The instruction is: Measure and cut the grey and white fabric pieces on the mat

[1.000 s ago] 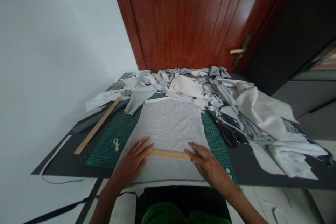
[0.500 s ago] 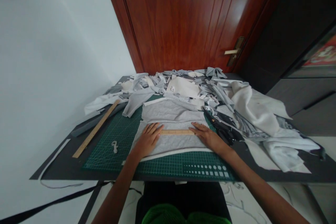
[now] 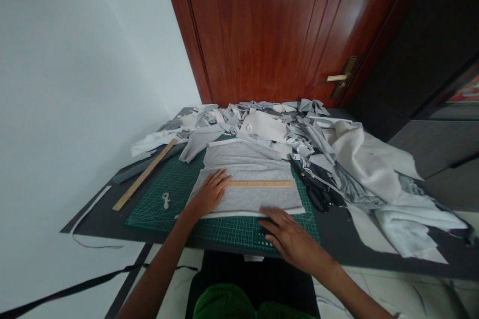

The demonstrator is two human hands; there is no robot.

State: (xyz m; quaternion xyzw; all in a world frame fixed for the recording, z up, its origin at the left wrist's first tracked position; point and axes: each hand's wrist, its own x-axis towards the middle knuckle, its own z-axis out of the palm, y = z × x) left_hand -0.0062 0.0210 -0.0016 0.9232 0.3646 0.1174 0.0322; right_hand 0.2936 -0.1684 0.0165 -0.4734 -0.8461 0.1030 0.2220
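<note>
A reddish-brown wooden door (image 3: pixel 258 30) rises ahead of us, beyond the far end of a dark counter (image 3: pixel 337 229). A heap of grey and white fabric scraps (image 3: pixel 262 122) covers the far part of the counter, and a large off-white cloth (image 3: pixel 368 164) spills across its right side. In front of the heap lies a green cutting mat (image 3: pixel 160 209), and on it sits our folded piece of grey knit fabric (image 3: pixel 247 159), its near edge showing a pale strip just short of the mat's front edge. A wooden ruler (image 3: pixel 260 184) lies crosswise on top of the fabric. Our left hand (image 3: pixel 209 194) rests on the fabric with its fingers spread, the fingertips just beside the ruler's left end. Our right hand (image 3: pixel 290 232) is open and empty over the mat's near edge, just off the fabric; we cannot tell whether its palm is touching the mat. Left of the fabric, a second wooden ruler (image 3: pixel 144 174) lies slantwise across the mat's edge, and a small white clip (image 3: pixel 165 200) sits on the mat. Black-handled scissors (image 3: pixel 318 199) lie to the right.
</note>
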